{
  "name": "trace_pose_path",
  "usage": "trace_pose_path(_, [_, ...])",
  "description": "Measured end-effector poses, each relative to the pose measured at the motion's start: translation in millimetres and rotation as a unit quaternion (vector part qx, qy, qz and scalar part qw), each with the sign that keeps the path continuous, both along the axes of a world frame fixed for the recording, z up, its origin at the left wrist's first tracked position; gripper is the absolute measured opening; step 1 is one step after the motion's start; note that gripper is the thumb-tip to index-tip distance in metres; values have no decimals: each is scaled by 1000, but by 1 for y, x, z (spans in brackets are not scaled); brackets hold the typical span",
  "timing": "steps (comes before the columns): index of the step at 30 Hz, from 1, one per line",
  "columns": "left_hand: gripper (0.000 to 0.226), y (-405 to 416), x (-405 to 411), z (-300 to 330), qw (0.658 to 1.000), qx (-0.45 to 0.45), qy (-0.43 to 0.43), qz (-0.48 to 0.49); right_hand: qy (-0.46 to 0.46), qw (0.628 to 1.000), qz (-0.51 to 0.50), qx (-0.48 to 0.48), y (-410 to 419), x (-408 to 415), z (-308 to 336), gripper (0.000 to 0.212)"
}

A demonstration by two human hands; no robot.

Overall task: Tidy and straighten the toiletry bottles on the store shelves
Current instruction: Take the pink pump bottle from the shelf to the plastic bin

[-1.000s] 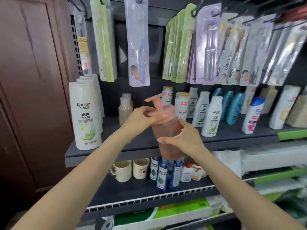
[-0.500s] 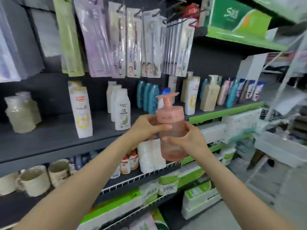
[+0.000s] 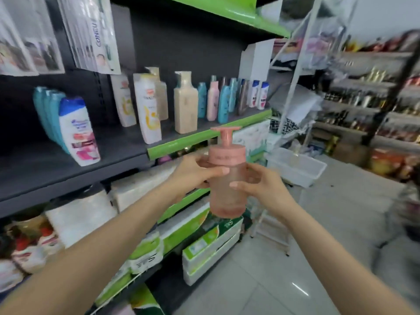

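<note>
The pink pump bottle hangs upright in mid-air in front of the shelving, clear of every shelf, with the left hand wrapped round its shoulder just under the cap and the right hand curled about its body. Two hands on a smooth, frosted bottle probably keep it level while a spot is chosen (the pump head faces the camera). Behind it the toiletry shelf carries cream pump bottles and a white shampoo bottle near the front edge; open space lies between them. Below sit tissue packs, and a white bin stands on the floor to the right.
</note>
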State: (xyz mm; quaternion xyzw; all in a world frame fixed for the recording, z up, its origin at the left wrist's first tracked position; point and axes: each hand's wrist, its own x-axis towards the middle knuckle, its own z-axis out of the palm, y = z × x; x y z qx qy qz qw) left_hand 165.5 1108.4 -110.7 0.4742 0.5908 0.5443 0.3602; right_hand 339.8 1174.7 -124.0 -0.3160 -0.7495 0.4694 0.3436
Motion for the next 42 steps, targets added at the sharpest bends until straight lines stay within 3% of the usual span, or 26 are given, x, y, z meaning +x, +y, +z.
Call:
trace_pose_path(3, [45,65,12,-9,1000,-1,3,-18,20,998,-51,-29,52,11,-8,55])
trace_pose_path(6, [43,136,18,-18,999,0,15,-45,10,996,-85,-28,115,19,-19,58])
trace_pose_path(10, [68,230,23,-28,997,-1,50,-54,7,991,-124,-46,197,27,-30,55])
trace_pose_path(15, [63,335,40,-36,995,-10,64,-76,18,987,-145,-67,288,42,-39,52])
trace_pose_path(19, [77,418,64,-44,992,-3,79,-95,29,981,-179,-71,360,65,-48,51])
trace_pose_path(24, [55,530,106,-56,987,-10,102,-122,40,973,-214,-69,460,107,-67,48])
trace_pose_path(28, [49,613,143,-70,989,-9,99,-114,31,975,-211,-70,545,142,-77,50])
trace_pose_path(34, [62,721,190,-105,990,-26,101,-97,5,977,-190,-97,658,188,-102,50])
trace_pose_path(42, [70,843,227,-174,988,-76,91,-99,-9,966,-135,-220,785,233,-154,47])
